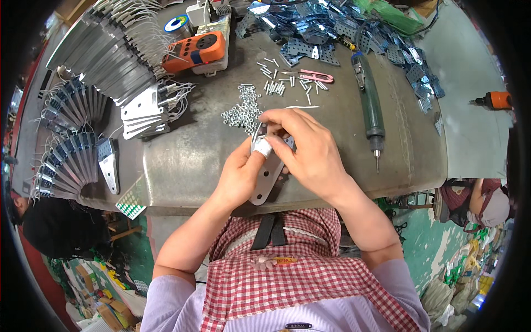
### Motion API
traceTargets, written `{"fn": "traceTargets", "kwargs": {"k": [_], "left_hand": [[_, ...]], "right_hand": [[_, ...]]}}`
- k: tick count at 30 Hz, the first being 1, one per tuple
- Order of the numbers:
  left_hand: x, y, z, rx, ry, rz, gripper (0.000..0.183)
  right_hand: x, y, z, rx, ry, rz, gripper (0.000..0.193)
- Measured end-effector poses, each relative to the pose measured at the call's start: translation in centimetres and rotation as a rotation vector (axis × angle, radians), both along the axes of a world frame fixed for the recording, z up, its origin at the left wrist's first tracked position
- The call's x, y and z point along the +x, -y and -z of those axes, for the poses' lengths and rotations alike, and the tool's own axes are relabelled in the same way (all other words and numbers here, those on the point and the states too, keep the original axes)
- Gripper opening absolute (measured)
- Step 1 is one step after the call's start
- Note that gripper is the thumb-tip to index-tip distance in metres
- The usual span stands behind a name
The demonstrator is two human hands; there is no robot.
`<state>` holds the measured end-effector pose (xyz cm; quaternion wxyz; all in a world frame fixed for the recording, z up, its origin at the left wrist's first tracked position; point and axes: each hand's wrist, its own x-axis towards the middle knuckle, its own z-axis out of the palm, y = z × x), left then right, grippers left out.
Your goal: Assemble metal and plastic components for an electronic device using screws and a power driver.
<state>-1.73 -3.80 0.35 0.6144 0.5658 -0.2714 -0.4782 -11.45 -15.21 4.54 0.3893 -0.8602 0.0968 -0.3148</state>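
the left hand (pixel 241 169) is holding a grey metal plate (pixel 268 176) from its left side, the thumb (it is wearing a white wrapping) pressing at the far end. the right hand (pixel 314 145) is curling in over that end, thumb and forefinger narrow; whether it is gripping, i cannot tell. the plate is sitting between the hands at the middle of the worktop's (pixel 180 166) near side, its near end reaching close to the near edge.

a spool (pixel 177 24) is standing far left, just beyond an orange device (pixel 193 51). a green plastic sheet or bag (pixel 390 15) is lying far right; its contents are not showing. small metal nuts (pixel 241 110), short pins (pixel 275 87) and blue metal plates (pixel 315 33) are lying loose in heaps directly on the worktop.

fanned wired plates (pixel 108 52) are crowding the left edge. bare room is stretching between them and the left hand, while a green power screwdriver (pixel 369 99) is bounding the gap right of the right hand, its bit pointing near.
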Motion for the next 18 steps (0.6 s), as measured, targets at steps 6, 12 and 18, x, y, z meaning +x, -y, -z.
{"fn": "traceTargets", "kwargs": {"k": [6,12,18], "left_hand": [[-0.1,-0.1,0.3,0.07,0.157,-0.003,0.03],[0.0,0.0,-0.1,0.112,0.26,0.063,0.037],[-0.1,1.1,-2.3,-0.118,-0.421,0.087,0.056]], "right_hand": [[0.1,0.4,0.3,0.0,-0.079,-0.05,0.026],[0.6,-0.7,1.1,-0.296,0.034,0.124,0.027],[-0.5,1.0,0.5,-0.173,0.017,0.075,0.038]]}}
